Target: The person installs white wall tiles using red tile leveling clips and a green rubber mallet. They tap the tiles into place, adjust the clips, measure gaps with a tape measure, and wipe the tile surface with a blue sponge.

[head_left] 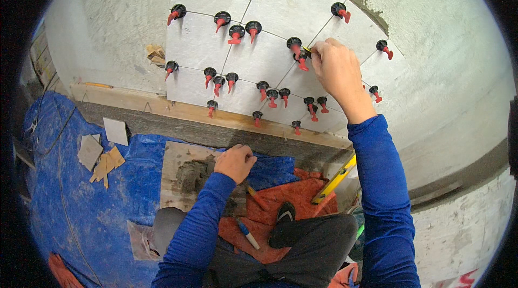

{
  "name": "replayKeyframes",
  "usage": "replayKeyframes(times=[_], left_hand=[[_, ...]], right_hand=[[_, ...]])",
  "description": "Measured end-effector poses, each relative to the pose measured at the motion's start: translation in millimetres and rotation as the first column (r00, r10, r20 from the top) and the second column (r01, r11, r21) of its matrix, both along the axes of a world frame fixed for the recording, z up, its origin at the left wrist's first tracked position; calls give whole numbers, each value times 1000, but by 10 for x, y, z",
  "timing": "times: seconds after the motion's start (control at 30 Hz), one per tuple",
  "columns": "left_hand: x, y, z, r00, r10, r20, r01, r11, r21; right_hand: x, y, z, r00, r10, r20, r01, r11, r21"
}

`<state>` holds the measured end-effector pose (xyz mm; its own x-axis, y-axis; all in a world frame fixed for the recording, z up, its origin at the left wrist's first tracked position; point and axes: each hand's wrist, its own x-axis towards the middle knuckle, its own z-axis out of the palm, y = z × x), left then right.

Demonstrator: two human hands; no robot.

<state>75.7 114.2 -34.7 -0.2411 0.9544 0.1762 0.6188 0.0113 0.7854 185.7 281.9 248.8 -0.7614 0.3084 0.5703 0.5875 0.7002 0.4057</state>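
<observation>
Large pale grey tiles cover part of the wall in front of me. Tile levelers with black discs and red handles sit along their joints, such as one leveler left of centre. My right hand is raised to the tiles, its fingertips pinched on a thin yellow piece beside two close-set levelers. Most of that piece is hidden. Lower down, my left hand hangs with curled fingers over a mortar-smeared board; its palm is out of sight.
A wooden batten runs beneath the tiles. Blue tarp covers the floor at left, with tile offcuts and torn cardboard. A yellow level leans at right. An orange cloth and a blue-and-white marker lie near my legs.
</observation>
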Motion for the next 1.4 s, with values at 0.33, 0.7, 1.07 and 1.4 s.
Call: replayKeyframes(times=[0.33,0.7,1.07,1.4], left_hand=[[5,35,-17,1000,-23,15,23,1000,-8],[2,6,27,999,-39,30,39,999,-20],[-14,21,-9,999,-33,18,33,999,-5],[1,4,-9,1000,-30,0,30,1000,-4]], right_hand=[[141,-156,15,936,-117,-333,14,955,-296],[-77,-124,-255,842,-155,-516,77,983,-168],[-113,-66,-163,908,-177,-379,111,975,-191],[-34,-153,-61,936,-170,-308,69,947,-314]])
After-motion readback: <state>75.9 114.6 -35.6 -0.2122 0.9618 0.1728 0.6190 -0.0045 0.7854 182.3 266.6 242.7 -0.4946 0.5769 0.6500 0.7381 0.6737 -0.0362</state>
